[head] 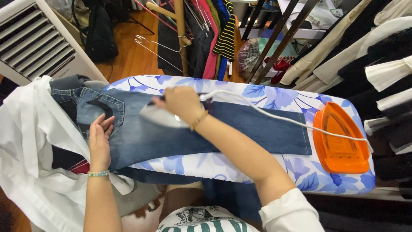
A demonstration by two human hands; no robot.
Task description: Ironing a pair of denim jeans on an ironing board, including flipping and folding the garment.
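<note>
I see my right hand (182, 103) gripping the iron (161, 116) on the jeans (180, 133) spread over the ironing board (274, 96); my left hand (99, 139), open, presses denim nearby. Risk: 1 slip burns fingers, or the cord (279, 120) snags.

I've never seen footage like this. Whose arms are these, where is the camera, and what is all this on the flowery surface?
The camera sits on a person's head and looks down, so both bare arms are that person's own. The flowery surface is an ironing board with a blue and white cover. A pair of blue jeans lies flat across it. The right hand grips an iron pressed on the denim; its white cord trails to the right. The left hand lies flat on the jeans near a back pocket. An orange iron rest sits at the board's right end. White cloth hangs at the left, and clothes on a rack hang behind.
</note>
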